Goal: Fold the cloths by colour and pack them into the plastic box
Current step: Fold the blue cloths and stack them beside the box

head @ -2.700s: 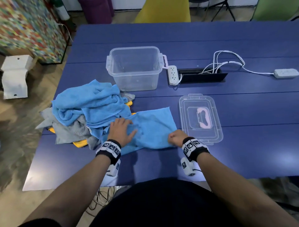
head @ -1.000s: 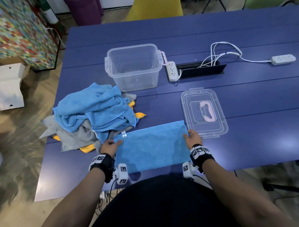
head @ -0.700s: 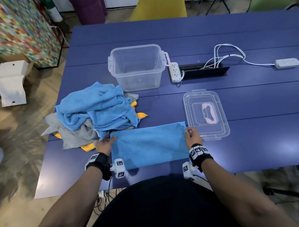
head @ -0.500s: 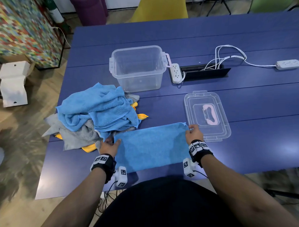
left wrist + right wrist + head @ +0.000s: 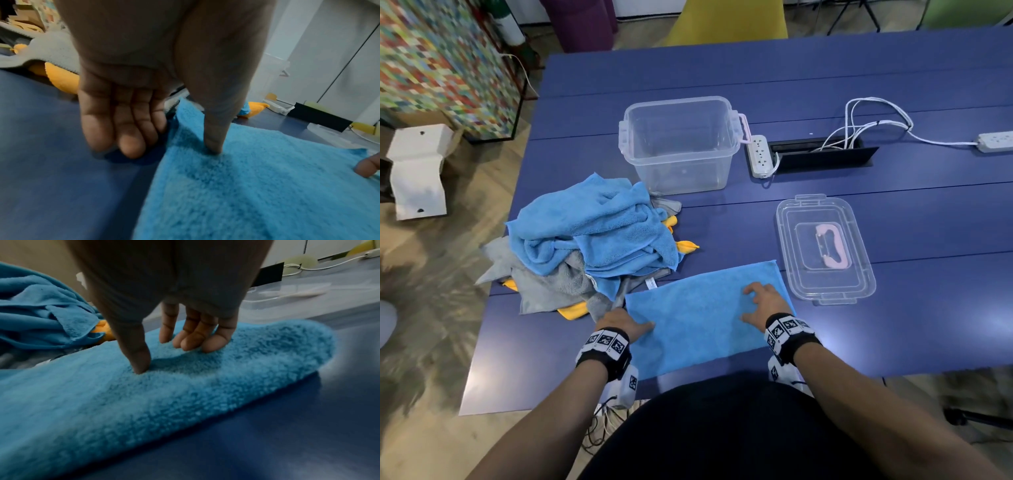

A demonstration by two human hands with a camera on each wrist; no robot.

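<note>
A blue cloth (image 5: 698, 318), folded into a long rectangle, lies flat at the table's near edge. My left hand (image 5: 627, 323) is at its left end: the thumb (image 5: 213, 138) presses the cloth while the fingers (image 5: 127, 138) touch the table just beside the edge. My right hand (image 5: 761, 304) rests spread on the cloth's right part, with thumb (image 5: 139, 360) and fingertips (image 5: 191, 340) pressing into the pile. A heap of blue, grey and yellow cloths (image 5: 592, 236) lies to the left. The clear plastic box (image 5: 681, 113) stands open behind it with nothing in it.
The box's clear lid (image 5: 825, 287) with a pink handle lies right of the folded cloth, almost touching it. A white power strip (image 5: 760, 156), a black cable slot (image 5: 825, 159) and white cables (image 5: 873, 116) are behind. The table edge runs just under my wrists.
Both hands left the cloth's far corners and came nearer to me. The right hand slid inward onto the cloth's top; the left moved down its left edge. The cloth stays flat.
</note>
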